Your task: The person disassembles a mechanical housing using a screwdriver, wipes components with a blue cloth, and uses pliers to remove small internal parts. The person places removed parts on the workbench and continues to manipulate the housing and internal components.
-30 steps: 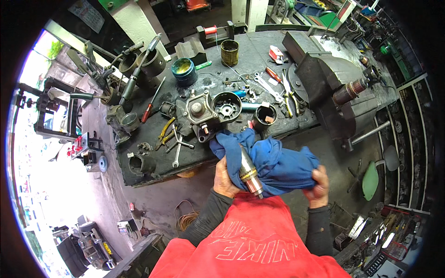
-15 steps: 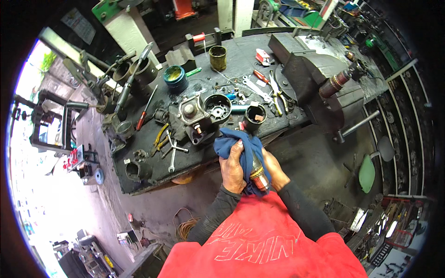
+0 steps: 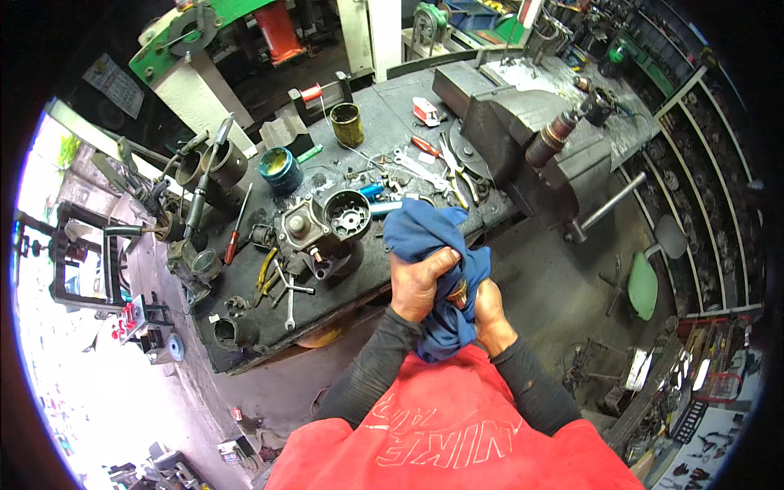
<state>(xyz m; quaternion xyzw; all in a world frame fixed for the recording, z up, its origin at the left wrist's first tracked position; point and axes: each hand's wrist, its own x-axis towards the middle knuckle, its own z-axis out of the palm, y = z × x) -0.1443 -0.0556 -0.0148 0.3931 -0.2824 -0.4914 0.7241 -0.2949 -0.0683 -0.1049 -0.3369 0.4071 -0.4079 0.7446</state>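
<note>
Plainly, in the head view, the left hand grips a bunched blue cloth, its thumb lying across the top. The right hand is curled around the cloth's other side. Between the two palms lies a metal part, mostly wrapped; only a short copper-and-gold stretch shows through the folds, so its ends are hidden. Both hands are near the person's red top, just off the bench edge. On the dark bench, a motor housing stands beyond the left hand, near a wrench.
</note>
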